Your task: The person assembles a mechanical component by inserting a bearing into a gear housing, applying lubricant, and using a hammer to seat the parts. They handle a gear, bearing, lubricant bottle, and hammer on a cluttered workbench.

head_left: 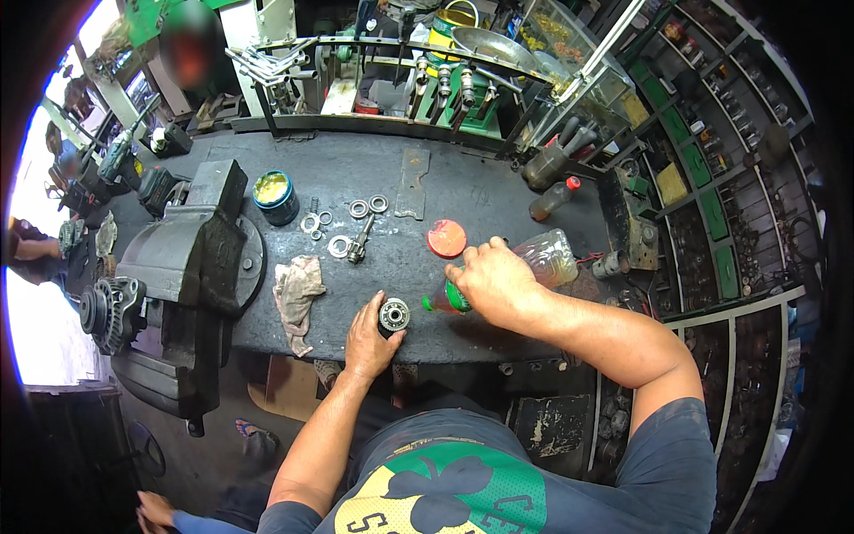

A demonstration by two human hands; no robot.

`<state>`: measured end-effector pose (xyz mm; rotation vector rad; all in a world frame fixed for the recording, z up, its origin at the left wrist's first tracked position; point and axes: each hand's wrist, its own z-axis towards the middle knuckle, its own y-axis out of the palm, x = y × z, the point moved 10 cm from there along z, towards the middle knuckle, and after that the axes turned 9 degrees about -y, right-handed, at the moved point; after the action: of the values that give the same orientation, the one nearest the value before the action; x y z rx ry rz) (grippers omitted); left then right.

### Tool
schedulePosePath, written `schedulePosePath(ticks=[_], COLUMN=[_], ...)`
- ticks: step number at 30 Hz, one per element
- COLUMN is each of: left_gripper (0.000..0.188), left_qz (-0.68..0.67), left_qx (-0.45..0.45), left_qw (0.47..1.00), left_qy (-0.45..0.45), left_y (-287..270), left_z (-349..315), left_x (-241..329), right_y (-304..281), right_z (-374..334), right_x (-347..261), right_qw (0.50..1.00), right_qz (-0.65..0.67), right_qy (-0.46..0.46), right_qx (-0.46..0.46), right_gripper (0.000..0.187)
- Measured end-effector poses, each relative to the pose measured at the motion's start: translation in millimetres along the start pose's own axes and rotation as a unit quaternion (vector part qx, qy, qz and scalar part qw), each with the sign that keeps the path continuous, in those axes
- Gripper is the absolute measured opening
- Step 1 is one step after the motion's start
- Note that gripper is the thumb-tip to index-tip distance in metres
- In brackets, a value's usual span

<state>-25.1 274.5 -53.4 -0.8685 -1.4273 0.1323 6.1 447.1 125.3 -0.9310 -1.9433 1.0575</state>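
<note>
Hands meet near the front edge of a dark, grimy tabletop (463,169), low in the middle of the frame. The left hand (369,334) rises from the lower edge and its fingers (368,309) are wrapped around a round metal bearing part (393,315), holding it on the tabletop with its ringed face turned up. The right hand (496,283) comes in from the lower right and is clenched around the neck end of a clear plastic bottle (550,255), which lies tilted almost flat, its body stretching toward the right and its green nozzle (438,303) pointing left, just beside the bearing part. Whether the nozzle touches the part cannot be told.

Above the right hand, near the centre of the frame, an orange-red round lid (447,238) lies flat on the tabletop. Further left are loose washers (367,207), a bolt (359,242) and a small blue tin of yellow grease (275,196). A soiled rag (295,294) hangs over the front edge, left of the left hand. At centre left stands a heavy bench vise (191,258), with an alternator-like part (108,311) beside it toward the left rim.

A flat metal plate (412,182) lies at upper centre, and a dark bottle with a red cap (553,198) rests at upper right. Shelves of boxed stock (712,187) fill the right side. Another person's hand (156,509) shows at the lower left corner.
</note>
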Motion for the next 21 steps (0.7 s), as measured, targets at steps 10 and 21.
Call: schedulePosePath(ticks=[10, 21], left_gripper=[0.097, 0.101], left_qz=[0.017, -0.010], left_qx=[0.027, 0.021], left_qw=[0.999, 1.000], left_qy=[0.027, 0.004], left_y=[-5, 0], left_z=[0, -2], left_x=[7, -9], right_y=[-1, 2], right_z=[-2, -3], right_x=[1, -9], right_qw=[1.000, 1.000], right_qz=[0.005, 0.008], right_qy=[0.008, -0.013], right_qx=[-0.007, -0.022], right_gripper=[0.038, 0.041])
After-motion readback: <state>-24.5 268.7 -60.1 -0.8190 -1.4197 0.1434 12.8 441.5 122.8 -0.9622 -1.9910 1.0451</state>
